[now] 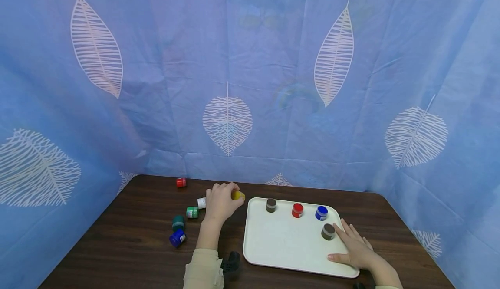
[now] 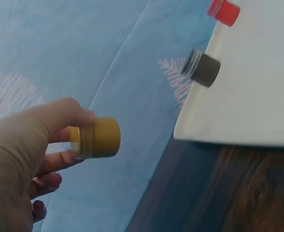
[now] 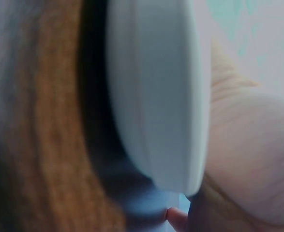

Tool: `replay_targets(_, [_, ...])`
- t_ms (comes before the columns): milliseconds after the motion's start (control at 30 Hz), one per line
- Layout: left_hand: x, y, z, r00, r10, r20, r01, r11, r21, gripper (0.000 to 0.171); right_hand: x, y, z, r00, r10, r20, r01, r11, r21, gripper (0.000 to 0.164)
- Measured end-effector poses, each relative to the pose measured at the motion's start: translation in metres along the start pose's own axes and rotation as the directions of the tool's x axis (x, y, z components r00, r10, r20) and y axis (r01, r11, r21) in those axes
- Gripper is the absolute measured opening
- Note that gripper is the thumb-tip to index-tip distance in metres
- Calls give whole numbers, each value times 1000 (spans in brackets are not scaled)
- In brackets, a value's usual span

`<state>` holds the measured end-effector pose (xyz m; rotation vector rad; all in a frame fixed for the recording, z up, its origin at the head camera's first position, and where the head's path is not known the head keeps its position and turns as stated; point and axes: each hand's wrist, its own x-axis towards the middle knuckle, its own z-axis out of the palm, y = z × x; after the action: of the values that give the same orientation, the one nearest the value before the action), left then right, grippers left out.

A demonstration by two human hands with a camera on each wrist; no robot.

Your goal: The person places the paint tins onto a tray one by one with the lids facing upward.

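My left hand point(image 1: 220, 202) pinches a small yellow paint jar point(image 2: 106, 137) between thumb and fingers, just left of the white tray point(image 1: 289, 250). In the left wrist view the jar lies sideways in the grip. On the tray stand a dark jar point(image 1: 271, 205), a red jar point(image 1: 297, 210) and a blue jar point(image 1: 321, 213) along the far side. A second dark jar point(image 1: 328, 231) is near the right fingertips. My right hand point(image 1: 355, 250) rests spread over the tray's right edge, its fingers extended. The right wrist view shows the tray's rim point(image 3: 166, 96) close against the palm.
Left of the tray, several jars lie on the dark wooden table point(image 1: 117, 237): red point(image 1: 181, 182), white point(image 1: 201, 202), green point(image 1: 192, 212), teal point(image 1: 178, 223) and blue point(image 1: 177, 238). A blue leaf-print curtain point(image 1: 265, 63) hangs behind the table.
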<state>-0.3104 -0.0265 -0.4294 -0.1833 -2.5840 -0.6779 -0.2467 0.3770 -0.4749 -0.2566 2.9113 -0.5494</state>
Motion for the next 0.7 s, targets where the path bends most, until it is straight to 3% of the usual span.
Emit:
replay_targets(300, [-1,25,11,994,111,2,-111,994,18,24,1,4,2,1000,7,0,-7,1000,6,103])
replay_targets(700, [-12,63,27,961,272,52,-275,960,58,26,0,4,3,1000,6,0,-6,1000,25,103])
